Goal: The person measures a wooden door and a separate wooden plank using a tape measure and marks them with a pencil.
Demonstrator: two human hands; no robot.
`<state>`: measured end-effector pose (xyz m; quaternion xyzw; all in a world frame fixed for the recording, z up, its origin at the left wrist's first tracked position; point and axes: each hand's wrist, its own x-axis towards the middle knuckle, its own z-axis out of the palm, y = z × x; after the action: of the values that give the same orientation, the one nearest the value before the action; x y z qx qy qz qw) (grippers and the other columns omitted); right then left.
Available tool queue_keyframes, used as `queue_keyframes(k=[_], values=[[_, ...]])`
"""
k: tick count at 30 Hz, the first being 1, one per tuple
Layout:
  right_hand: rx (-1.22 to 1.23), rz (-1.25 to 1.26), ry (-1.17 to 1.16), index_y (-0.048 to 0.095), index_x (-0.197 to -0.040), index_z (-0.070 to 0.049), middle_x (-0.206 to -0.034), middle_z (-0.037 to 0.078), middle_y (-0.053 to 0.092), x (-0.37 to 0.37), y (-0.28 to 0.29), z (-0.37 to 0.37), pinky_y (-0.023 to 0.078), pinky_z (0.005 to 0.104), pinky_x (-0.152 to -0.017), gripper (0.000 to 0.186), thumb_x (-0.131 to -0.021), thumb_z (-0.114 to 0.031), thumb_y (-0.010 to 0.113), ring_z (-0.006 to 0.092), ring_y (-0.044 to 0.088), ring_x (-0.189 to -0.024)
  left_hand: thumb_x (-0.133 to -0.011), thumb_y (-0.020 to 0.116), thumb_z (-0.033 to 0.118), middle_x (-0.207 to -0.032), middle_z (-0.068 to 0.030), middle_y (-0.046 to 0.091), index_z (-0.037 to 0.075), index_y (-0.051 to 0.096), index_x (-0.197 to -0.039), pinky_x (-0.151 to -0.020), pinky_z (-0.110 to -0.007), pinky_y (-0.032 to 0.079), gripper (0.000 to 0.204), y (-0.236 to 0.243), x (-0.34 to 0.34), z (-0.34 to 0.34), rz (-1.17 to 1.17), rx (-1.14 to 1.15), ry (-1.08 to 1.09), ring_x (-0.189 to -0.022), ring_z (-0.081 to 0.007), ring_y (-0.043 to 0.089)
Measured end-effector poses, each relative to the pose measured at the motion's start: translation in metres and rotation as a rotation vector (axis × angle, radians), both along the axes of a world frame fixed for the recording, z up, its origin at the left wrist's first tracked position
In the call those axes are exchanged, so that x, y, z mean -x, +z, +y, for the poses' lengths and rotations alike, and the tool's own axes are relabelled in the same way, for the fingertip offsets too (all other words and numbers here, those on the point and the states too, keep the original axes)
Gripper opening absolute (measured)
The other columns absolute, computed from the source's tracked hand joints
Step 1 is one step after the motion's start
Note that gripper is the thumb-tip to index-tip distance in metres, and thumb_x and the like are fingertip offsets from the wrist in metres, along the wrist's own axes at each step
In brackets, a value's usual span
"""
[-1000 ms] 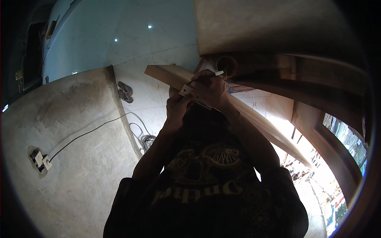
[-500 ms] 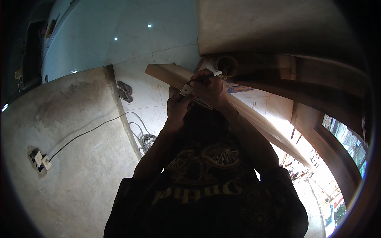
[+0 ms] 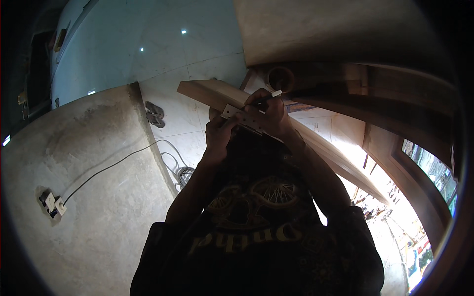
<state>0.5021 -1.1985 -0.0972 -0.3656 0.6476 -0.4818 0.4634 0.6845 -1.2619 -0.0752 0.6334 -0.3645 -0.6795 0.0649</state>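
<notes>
Head view, from the left: well out to the left of the left hand, a white plug (image 3: 59,205) sits in a wall socket (image 3: 48,200), and a dark cord (image 3: 116,160) runs from it toward a loose coil (image 3: 185,175) just left of the left forearm. A pair of sandals (image 3: 155,115) lies on the floor, ahead and to the left of that hand.

The left hand (image 3: 217,134) grasps a pale hinge (image 3: 228,112) at its near side, thumb and fingers pressing it against a long wooden board (image 3: 211,92). The board stretches from ahead of the left hand, under both hands, to well beyond the right forearm.

The right hand (image 3: 276,118), just right of the left one, is closed around a dark pen (image 3: 264,100) whose white end sticks up to the right; the other end slants toward the hinge's far edge, its tip too dim to make out. Farther right of this hand stands a brown wooden frame (image 3: 419,192).

The work appears to be partway: the hinge lies against the board and the pen is at it. Whether any line is drawn cannot be told. No screws show in the visible holes, so fastening seems not yet done.
</notes>
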Motion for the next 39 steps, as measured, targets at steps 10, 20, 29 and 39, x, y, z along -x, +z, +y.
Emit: queue_keyframes(k=[10, 20, 29, 39], values=[[-0.072, -0.026, 0.019, 0.066, -0.102, 0.001, -0.097, 0.009, 0.071, 0.019, 0.006, 0.029, 0.061, 0.0328, -0.085, 0.015, -0.092, -0.003, 0.077, 0.0158, 0.072, -0.095, -0.092, 0.083, 0.038, -0.079, -0.0022, 0.067, 0.003, 0.074, -0.09, -0.066, -0.03, 0.046, 0.036, -0.004, -0.001, 0.0, -0.029, 0.004, -0.022, -0.071, -0.0101, 0.061], [-0.139, -0.026, -0.002, 0.066, -0.103, 0.003, -0.099, 0.01, 0.071, 0.03, 0.012, 0.052, 0.062, 0.0334, -0.091, 0.015, -0.092, -0.001, 0.075, 0.018, 0.073, -0.098, -0.089, 0.085, 0.036, -0.086, -0.0031, 0.07, 0.002, 0.075, -0.096, -0.074, -0.031, 0.05, 0.036, -0.02, -0.01, 0.003, 0.028, 0.004, 0.035, -0.078, -0.0126, 0.064], [-0.155, -0.04, 0.023, 0.065, -0.102, 0.004, -0.1, 0.011, 0.071, 0.034, 0.013, 0.062, 0.062, 0.0345, -0.093, 0.012, -0.092, 0.0, 0.072, 0.019, 0.073, -0.103, -0.087, 0.087, 0.033, -0.092, -0.0065, 0.074, -0.004, 0.077, -0.099, -0.08, -0.033, 0.05, 0.04, -0.027, -0.016, 0.004, 0.034, 0.033, 0.036, -0.084, -0.0148, 0.065], [-0.058, -0.056, -0.09, 0.066, -0.104, 0.002, -0.101, 0.01, 0.073, 0.025, 0.004, 0.035, 0.061, 0.0338, -0.09, 0.016, -0.091, -0.002, 0.075, 0.0186, 0.074, -0.099, -0.094, 0.08, 0.035, -0.09, -0.0037, 0.072, 0.003, 0.075, -0.098, -0.076, -0.031, 0.05, 0.033, -0.023, -0.012, 0.005, 0.026, 0.028, 0.001, -0.081, -0.0116, 0.065]])
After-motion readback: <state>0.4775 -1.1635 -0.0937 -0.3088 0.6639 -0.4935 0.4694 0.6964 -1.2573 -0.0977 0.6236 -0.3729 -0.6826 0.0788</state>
